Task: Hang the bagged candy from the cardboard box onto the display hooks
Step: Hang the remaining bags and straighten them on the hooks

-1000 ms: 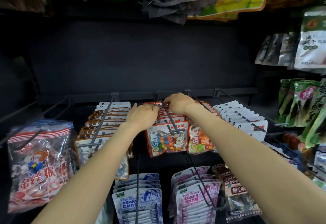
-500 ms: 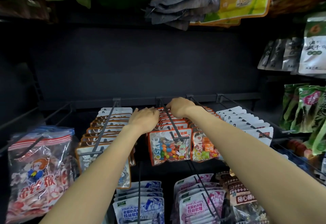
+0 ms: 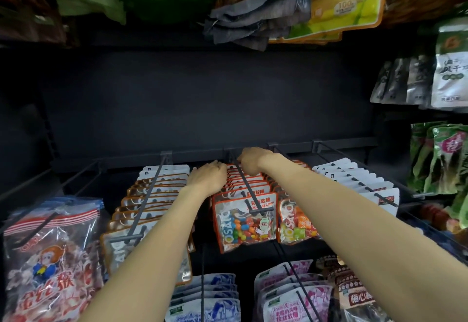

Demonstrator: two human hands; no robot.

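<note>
A row of red-edged candy bags (image 3: 244, 223) with coloured sweets hangs on the middle display hook (image 3: 247, 190). Both arms reach to the back of that row. My left hand (image 3: 209, 177) lies on the left side of the rear bags, its fingers curled down over their top edges. Just right of the hook's root, my right hand (image 3: 253, 160) has its fingers curled over the rearmost bags. The fingertips of both hands are hidden. No cardboard box is in view.
Neighbouring hooks carry orange-edged bags (image 3: 152, 195) on the left, orange-sweet bags (image 3: 296, 223) and white bags (image 3: 354, 179) on the right. A large monkey-print bag (image 3: 48, 258) hangs far left. Lower hooks hold blue (image 3: 210, 301) and pink bags (image 3: 291, 296). Snack packs (image 3: 266, 4) hang overhead.
Both hands have slid farther back along the middle hook toward the rail, the left one moving closer to the hook. The view has tilted down slightly.
</note>
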